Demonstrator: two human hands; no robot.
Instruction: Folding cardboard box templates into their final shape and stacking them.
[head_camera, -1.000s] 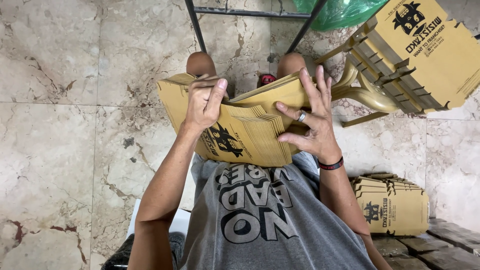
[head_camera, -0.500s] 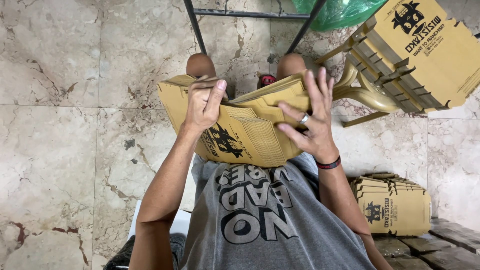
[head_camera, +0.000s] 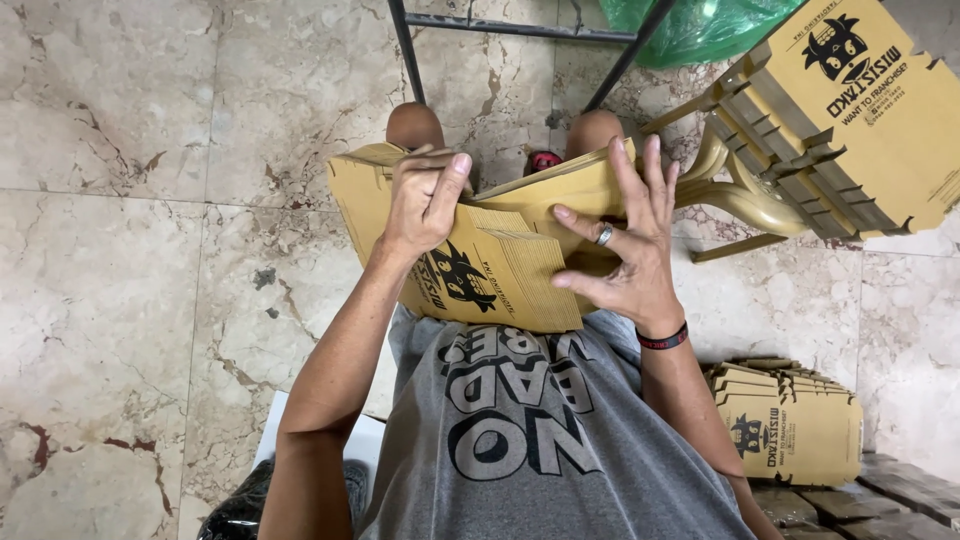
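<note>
The left hand (head_camera: 425, 200) is closed on the stack of flat cardboard boxes (head_camera: 490, 265), steadied by the spread-open right hand (head_camera: 625, 250); separating one blank cleanly seems called for.

Stack of flat tan cardboard cartons (head_camera: 500, 260) on lap, black printed emblem on top face, left hand (head_camera: 425, 200) and right hand (head_camera: 630, 255) gripping it. Second tan flat-carton stack (head_camera: 850, 110) upper right, tilted, black emblem. Third stack (head_camera: 790, 420) on floor, lower right. Green plastic bag (head_camera: 700, 25) at top edge.
</note>
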